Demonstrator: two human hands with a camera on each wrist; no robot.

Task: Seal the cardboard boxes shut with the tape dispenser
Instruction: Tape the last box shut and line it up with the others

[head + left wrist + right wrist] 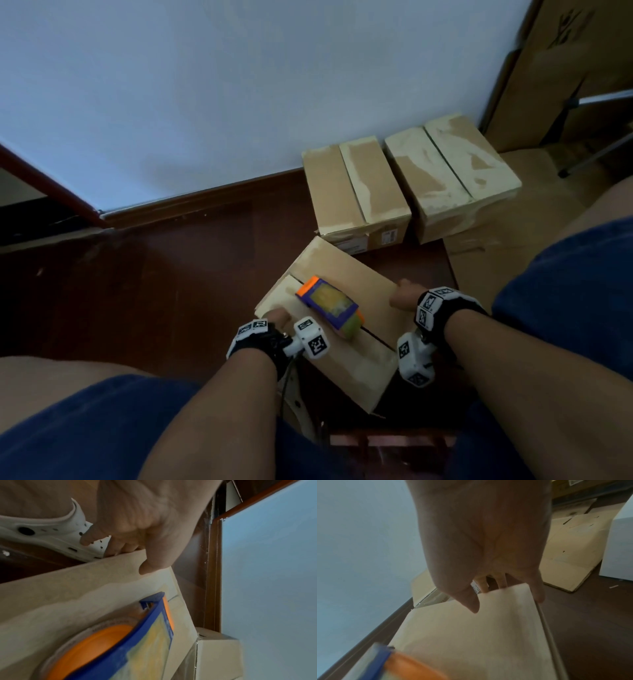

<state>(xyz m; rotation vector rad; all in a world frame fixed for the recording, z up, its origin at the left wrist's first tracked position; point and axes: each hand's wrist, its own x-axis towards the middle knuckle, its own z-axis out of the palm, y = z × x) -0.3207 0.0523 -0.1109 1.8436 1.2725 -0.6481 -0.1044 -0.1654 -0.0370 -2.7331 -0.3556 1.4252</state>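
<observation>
A cardboard box [342, 270] lies tilted on the dark floor between my knees, its top flaps closed with a seam down the middle. A blue and orange tape dispenser [330, 306] lies loose on top of it, over the seam. My left hand [275, 317] grips the box's near-left corner, thumb [149, 568] on top and fingers curled over the side. My right hand [404, 296] grips the right corner, thumb [471, 604] on the top face [479, 635] and fingers wrapped over the edge. Neither hand touches the dispenser [150, 635].
Two closed boxes [356, 192] [448, 171] stand side by side against the wall behind. Flattened cardboard [513, 233] lies on the floor to the right, with a tall sheet [561, 68] and a tripod leg [596, 154] beyond. A white clog [51, 534] sits by the box's left side.
</observation>
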